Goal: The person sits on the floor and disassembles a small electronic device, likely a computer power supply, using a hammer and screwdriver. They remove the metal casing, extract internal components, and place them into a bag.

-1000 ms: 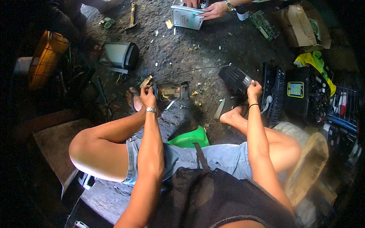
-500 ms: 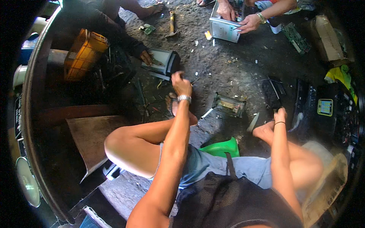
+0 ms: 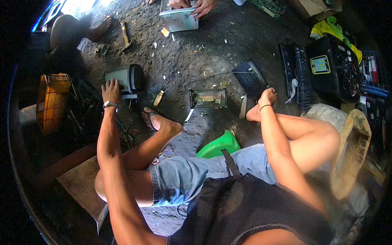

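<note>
My left hand (image 3: 110, 90) lies with spread fingers on the near end of a grey box-shaped device (image 3: 121, 78) with a dark end, on the ground at the left. In my right hand (image 3: 268, 97), by my right foot, is the near corner of a flat black plastic casing (image 3: 250, 77); its fingers are closed and partly hidden. A thin cable (image 3: 208, 76) runs left from that casing. Between my hands, a screwdriver (image 3: 160, 98) with a pale handle and a shallow see-through frame (image 3: 208, 98) with parts inside lie on the dirt, beside a white tube (image 3: 189, 116).
A co-worker's hands (image 3: 203, 6) work at a metal case (image 3: 179, 21) at the far side. A hammer (image 3: 125, 36) and an orange crate (image 3: 52, 102) are on the left. Keyboards (image 3: 301, 75) and a black box (image 3: 334, 69) stand right. I sit over a green plastic seat (image 3: 220, 145).
My left hand has moved left onto the grey device, where a co-worker's hand rested before and is no longer seen. The black casing at my right hand now shows its broad face. The view has shifted.
</note>
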